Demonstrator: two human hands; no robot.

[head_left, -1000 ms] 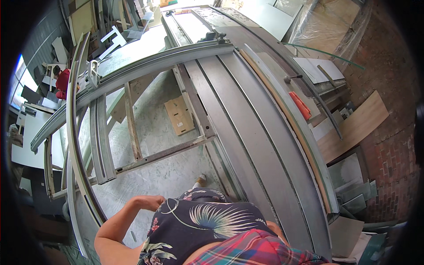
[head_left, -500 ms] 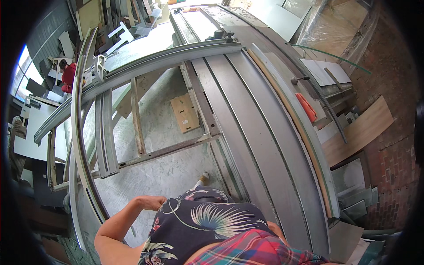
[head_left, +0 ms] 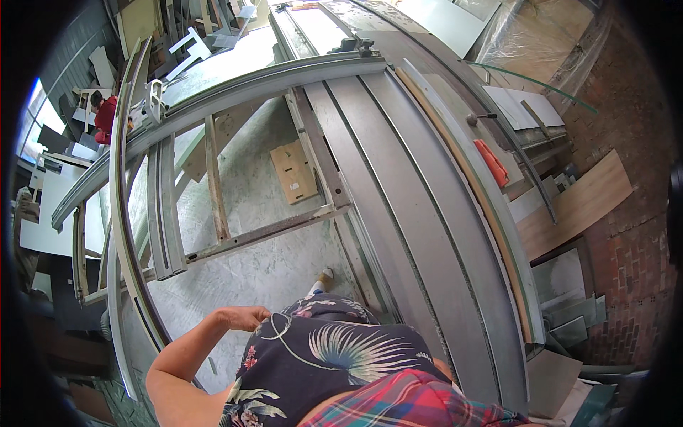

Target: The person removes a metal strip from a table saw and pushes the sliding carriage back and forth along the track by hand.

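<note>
My left hand [head_left: 247, 318] is at the waist, elbow bent outward, its curled fingers closed against the side of a dark floral apron [head_left: 334, 352]. A pale looped cord [head_left: 279, 329] lies on the cloth beside those fingers. My right hand is hidden behind the body; only a bit of the right arm [head_left: 442, 368] shows at the apron's edge. Right of my body stretches a long grey metal saw table [head_left: 420, 235] with dark lengthwise grooves. On the left is its open metal frame [head_left: 267, 233], crossed at the far end by a long aluminium fence [head_left: 242, 90].
A wooden board [head_left: 293, 171] lies on the floor inside the frame. Along the table's right side runs a wood-edged strip [head_left: 469, 192], with an orange-red piece [head_left: 491, 162] beyond it. Board offcuts [head_left: 580, 206] lean by a brick surface. A person in red [head_left: 106, 119] is at the far left.
My view has shifted slightly, so the table and frame sit a little higher and further left. My left hand stays at the apron, its forearm slightly raised in the picture.
</note>
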